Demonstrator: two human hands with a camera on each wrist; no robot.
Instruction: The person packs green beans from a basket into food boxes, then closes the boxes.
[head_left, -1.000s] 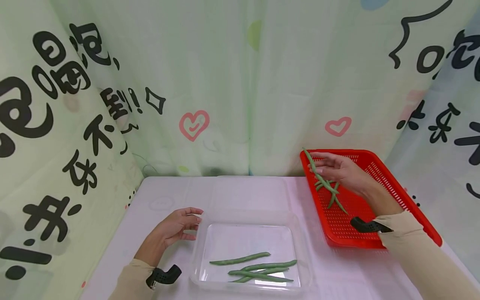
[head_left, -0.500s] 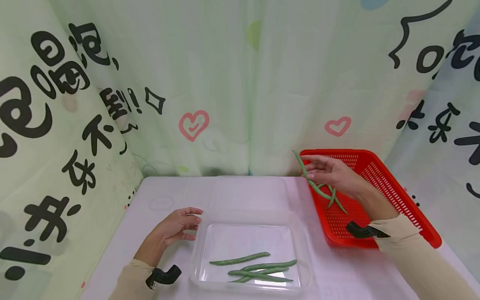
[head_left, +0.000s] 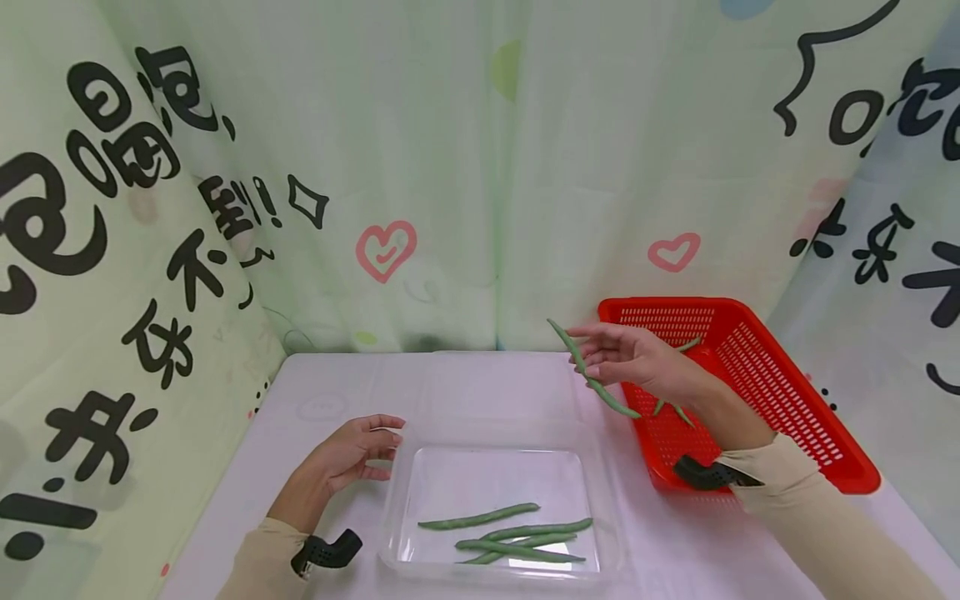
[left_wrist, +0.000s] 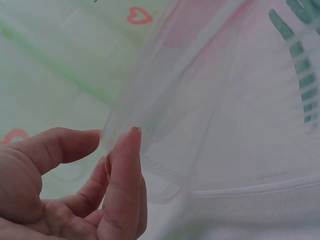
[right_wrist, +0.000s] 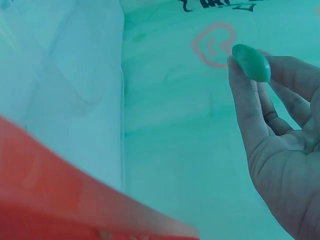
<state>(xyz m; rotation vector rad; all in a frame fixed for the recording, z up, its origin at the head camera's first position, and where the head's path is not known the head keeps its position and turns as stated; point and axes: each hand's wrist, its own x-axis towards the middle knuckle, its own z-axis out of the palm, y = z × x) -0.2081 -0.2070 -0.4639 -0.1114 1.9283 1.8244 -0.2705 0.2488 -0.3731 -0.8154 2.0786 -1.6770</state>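
Observation:
My right hand (head_left: pixel 626 358) pinches a green bean (head_left: pixel 611 402) near its upper middle, above the left edge of the red basket (head_left: pixel 795 400). The right wrist view shows that bean (right_wrist: pixel 252 63) end-on between thumb and fingertips. Several more green beans (head_left: pixel 681 414) lie in the basket, partly hidden by my hand and arm. My left hand (head_left: pixel 352 450) has its fingertips at the left rim of a clear plastic container (head_left: pixel 495 433), its fingers relaxed. In the left wrist view, the thumb and fingers (left_wrist: pixel 122 185) meet the rim. Several green beans (head_left: pixel 480 517) lie inside the container.
A pale tablecloth (head_left: pixel 330 383) covers the table under both containers. Printed curtains (head_left: pixel 450 167) hang close around the back and sides. The basket stands at the table's right, its far edge near the back curtain (head_left: pixel 675 275).
My right hand has moved left and slightly down, carrying the green bean from over the basket past its left rim. The left hand and container stay put.

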